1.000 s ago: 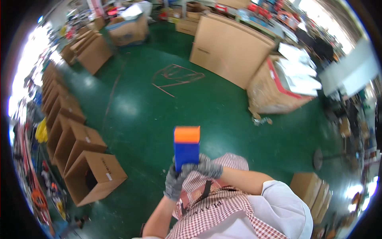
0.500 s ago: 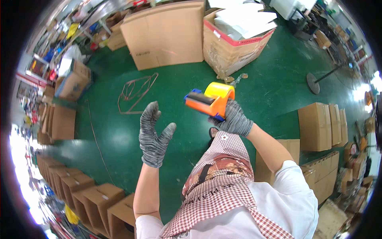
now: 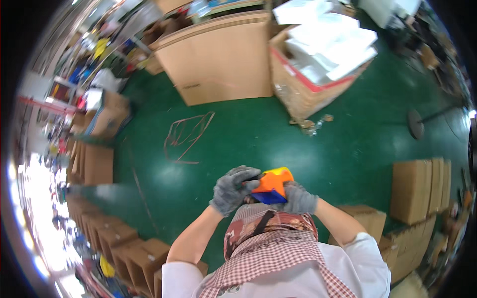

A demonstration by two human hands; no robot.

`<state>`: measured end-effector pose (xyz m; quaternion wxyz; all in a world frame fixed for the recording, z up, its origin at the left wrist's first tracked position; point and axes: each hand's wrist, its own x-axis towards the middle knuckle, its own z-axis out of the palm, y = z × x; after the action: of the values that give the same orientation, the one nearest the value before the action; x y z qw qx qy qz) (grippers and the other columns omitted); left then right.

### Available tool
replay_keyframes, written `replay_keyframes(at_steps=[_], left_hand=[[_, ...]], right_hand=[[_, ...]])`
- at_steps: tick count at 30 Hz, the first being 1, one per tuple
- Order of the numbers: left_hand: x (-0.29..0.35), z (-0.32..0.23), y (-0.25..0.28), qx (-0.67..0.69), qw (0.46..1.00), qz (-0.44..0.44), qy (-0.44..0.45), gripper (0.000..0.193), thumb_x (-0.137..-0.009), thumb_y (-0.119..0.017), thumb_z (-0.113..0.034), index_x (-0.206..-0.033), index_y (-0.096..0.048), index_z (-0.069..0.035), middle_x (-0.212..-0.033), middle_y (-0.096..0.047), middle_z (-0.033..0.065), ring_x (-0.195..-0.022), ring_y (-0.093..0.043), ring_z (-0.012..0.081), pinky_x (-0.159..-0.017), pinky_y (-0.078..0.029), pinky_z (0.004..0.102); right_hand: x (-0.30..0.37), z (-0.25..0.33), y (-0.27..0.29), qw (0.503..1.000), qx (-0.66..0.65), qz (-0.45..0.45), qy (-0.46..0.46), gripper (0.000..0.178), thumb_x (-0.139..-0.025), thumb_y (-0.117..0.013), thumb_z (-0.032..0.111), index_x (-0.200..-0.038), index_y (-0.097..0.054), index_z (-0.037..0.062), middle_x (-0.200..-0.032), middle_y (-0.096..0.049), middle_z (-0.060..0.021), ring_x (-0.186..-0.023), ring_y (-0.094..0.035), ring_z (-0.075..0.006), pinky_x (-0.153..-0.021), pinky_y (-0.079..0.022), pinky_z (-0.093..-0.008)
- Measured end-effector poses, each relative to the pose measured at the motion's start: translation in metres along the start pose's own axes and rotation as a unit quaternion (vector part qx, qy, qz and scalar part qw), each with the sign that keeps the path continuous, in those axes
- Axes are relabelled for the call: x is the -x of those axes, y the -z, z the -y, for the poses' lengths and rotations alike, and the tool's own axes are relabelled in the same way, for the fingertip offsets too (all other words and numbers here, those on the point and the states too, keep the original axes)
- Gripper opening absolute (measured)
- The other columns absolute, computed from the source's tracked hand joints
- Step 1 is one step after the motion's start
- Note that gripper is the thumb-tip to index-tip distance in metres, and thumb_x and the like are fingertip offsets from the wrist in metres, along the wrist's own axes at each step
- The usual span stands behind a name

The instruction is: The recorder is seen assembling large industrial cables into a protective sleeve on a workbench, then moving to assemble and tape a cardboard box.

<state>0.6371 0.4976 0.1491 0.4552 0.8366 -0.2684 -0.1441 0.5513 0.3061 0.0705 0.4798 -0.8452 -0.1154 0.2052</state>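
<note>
An orange tape dispenser (image 3: 271, 184) with a blue edge and a yellow roll is held in front of my apron. My right hand (image 3: 299, 198), in a grey knit glove, is closed around its right end. At its left end is my gloved left hand (image 3: 233, 188), fingers bent over the dispenser's dark front part. What the left fingertips press on is partly hidden. Below both hands is my red-and-white checked apron (image 3: 278, 248).
A large flat carton (image 3: 223, 64) stands ahead, beside an open box (image 3: 310, 99) heaped with white sheets. Loose strapping (image 3: 186, 139) lies on the green floor. Rows of open cartons (image 3: 119, 238) stand at left, more boxes (image 3: 415, 191) at right, and a round stand base (image 3: 416, 124) farther off.
My left hand has come right and down onto the dispenser. My right hand has drawn the dispenser closer to my body and turned it. The whole view has shifted.
</note>
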Motion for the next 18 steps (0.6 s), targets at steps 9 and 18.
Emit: replay_keyframes(at_steps=[9,18], left_hand=[[-0.1,0.113,0.068,0.017,0.997,-0.056,0.042,0.017,-0.07,-0.068,-0.014,-0.085,-0.066,-0.008,-0.08,-0.063,0.0066,-0.079,-0.057,0.0193,-0.073,-0.047,0.0291],[-0.304,0.266,0.164,-0.037,0.996,-0.076,0.036,0.031,-0.075,-0.062,-0.027,-0.099,-0.058,-0.009,-0.101,-0.059,0.0092,-0.096,-0.053,0.0246,-0.087,-0.041,0.0324]], right_hand=[[-0.153,-0.016,0.015,0.997,0.005,-0.07,0.026,0.053,-0.067,-0.064,0.041,-0.105,-0.052,0.0073,-0.091,-0.057,-0.0167,-0.085,-0.055,-0.0319,-0.077,-0.044,-0.0375],[-0.274,-0.022,0.102,0.951,0.15,-0.154,-0.223,0.046,-0.069,-0.059,0.053,-0.077,-0.061,0.0071,-0.074,-0.06,-0.0166,-0.069,-0.059,-0.0314,-0.064,-0.045,-0.0402]])
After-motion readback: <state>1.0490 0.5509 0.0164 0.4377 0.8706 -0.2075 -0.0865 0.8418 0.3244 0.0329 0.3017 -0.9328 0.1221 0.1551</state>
